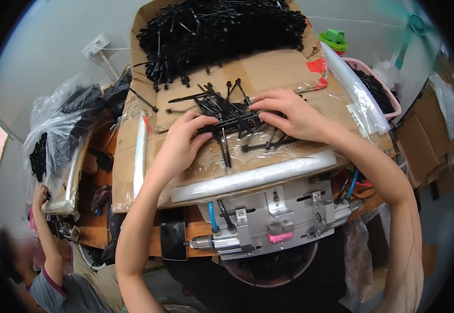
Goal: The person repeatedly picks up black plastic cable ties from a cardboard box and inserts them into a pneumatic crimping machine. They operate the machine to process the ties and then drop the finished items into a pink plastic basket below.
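Observation:
A loose bunch of thin black rods (233, 112) with small knobbed ends lies crosswise on the cardboard in front of me. My left hand (185, 138) is at the bunch's left side, thumb and fingers curled about the rod ends. From the right, my right hand (289, 115) closes its thumb and fingers on the other end of the same bunch. Several rods stick out towards me, and a few lie loose beneath my right hand. Behind them, a large heap of similar black rods (216, 36) fills an open cardboard box (237, 68).
A white padded roll (253, 176) edges the cardboard. Below it sits a metal fixture (276, 208) with cylinders, blue hoses and a pink piece. At left, a person (54, 261) reaches towards a plastic bag (62, 120) of black parts. A pink basket (394, 99) stands at right.

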A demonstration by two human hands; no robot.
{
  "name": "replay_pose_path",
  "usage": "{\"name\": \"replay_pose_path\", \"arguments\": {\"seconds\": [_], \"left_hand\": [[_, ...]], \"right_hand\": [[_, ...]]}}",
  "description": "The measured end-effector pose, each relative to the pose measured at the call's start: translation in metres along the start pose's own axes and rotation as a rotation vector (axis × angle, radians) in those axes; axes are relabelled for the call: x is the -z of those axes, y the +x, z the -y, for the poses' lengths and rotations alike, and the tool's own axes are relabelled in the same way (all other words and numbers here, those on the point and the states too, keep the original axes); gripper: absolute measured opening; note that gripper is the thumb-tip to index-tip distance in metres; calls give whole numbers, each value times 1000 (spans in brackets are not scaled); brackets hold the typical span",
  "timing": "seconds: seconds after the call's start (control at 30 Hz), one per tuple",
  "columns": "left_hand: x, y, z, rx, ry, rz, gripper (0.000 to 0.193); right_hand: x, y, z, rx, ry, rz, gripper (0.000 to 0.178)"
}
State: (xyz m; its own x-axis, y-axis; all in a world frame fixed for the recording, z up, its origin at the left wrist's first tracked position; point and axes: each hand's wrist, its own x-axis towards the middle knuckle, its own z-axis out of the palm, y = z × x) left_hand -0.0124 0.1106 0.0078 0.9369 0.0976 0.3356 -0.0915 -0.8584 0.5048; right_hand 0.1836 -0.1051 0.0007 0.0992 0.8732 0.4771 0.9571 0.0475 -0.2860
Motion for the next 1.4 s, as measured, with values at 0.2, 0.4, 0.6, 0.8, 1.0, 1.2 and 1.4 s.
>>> {"name": "replay_pose_path", "arguments": {"seconds": [0.2,0.4,0.6,0.8,1.0,1.2,1.4], "left_hand": [[32,-17,-26,-21,149,-19,45],[-20,31,-93,113,232,-39,23],[-42,30,-79,-9,455,-46,21],[-16,10,-54,12,458,8,15],[-21,8,-52,69,743,17,13],[-11,5,-48,127,769,-53,17],[-5,-1,-41,143,831,10,13]], "right_hand": [[44,-52,24,-162,41,-195,25],[46,-45,26,23,-58,-175,10],[33,-28,29,318,-378,104,10],[34,-31,27,396,-377,48,7],[31,-17,36,324,-153,-66,7],[75,-25,44,-334,685,-244,15],[78,-48,47,-316,754,-331,32]]}}
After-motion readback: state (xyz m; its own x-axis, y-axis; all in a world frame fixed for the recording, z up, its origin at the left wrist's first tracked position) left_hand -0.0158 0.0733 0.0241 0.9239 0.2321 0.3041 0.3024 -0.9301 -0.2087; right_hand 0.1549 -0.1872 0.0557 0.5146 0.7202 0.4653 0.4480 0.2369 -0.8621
